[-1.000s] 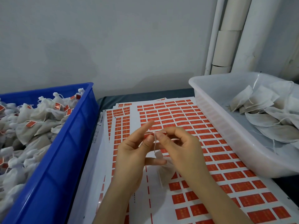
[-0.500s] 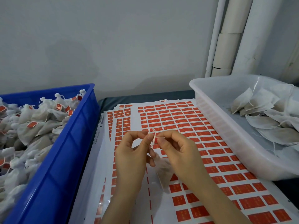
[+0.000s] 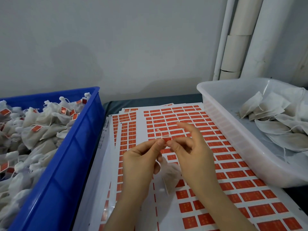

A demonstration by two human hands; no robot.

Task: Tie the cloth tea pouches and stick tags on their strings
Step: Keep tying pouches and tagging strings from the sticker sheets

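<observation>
Over on your left, the blue crate [image 3: 66, 164] sits heaped with tied pouches [image 3: 41, 127], many of them carrying a red label on the string. Just right of it, the sticker sheets [image 3: 233, 180] lie fanned on the table, covered in rows of red stickers. Above them, your left hand [image 3: 138, 164] has thumb and forefinger closed in a pinch on the string [image 3: 160, 133], whose loose white end sticks up just past your fingertips. Your right hand [image 3: 191, 155] meets it fingertip to fingertip, its thumb and a finger nipping the red tag [image 3: 167, 139] right against the string, while your forefinger stands lifted free. The cloth pouch [image 3: 170, 175] hangs below, between your two hands and over the sheets; you cannot tell whether it touches them. Farther right, the clear tub [image 3: 225, 130] holds flat untied pouches [image 3: 275, 124] with loose strings, piled toward its right side. Behind it, at the far right, white pipes [image 3: 236, 47] run up the wall.
</observation>
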